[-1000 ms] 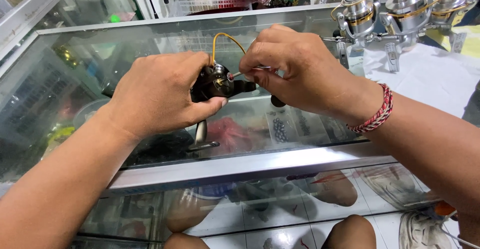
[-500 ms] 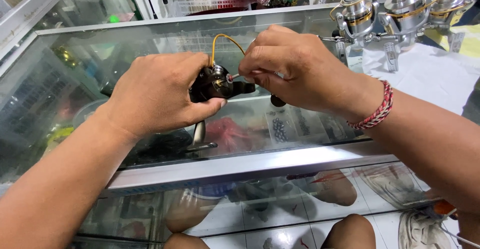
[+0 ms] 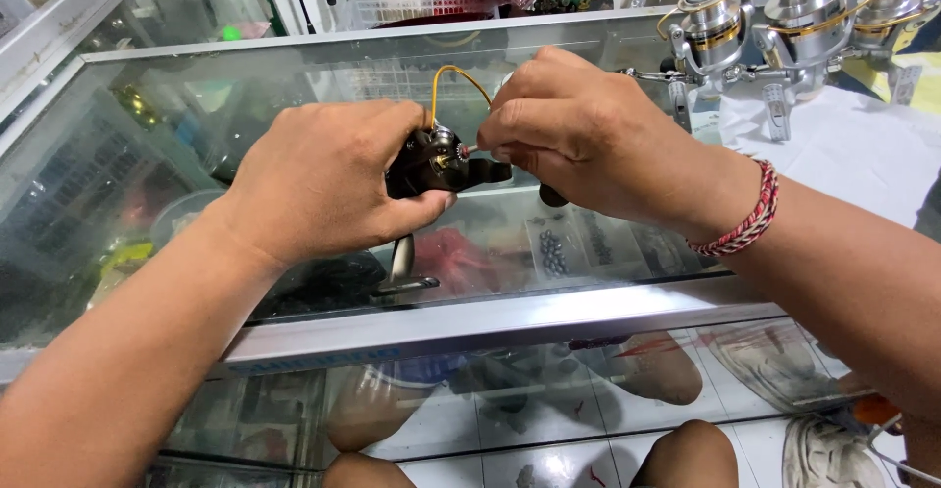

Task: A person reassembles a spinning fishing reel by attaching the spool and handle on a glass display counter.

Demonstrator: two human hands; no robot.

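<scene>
Glass display table point(image 3: 510, 317) carries the work. Left hand point(image 3: 323, 179) is clenched around a black spinning reel point(image 3: 431, 160) held above the glass. Right hand point(image 3: 578, 140) pinches a small part at the reel's side fitting; seating it appears in hand, calling for fine alignment. Part hidden by fingers. Silver reels point(image 3: 794, 18) stand far right.

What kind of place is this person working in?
Probably a fishing tackle shop or reel repair counter. The left hand holds a black fishing reel over a glass display counter, and silver-and-gold spinning reels stand on the white cloth alongside.
</scene>
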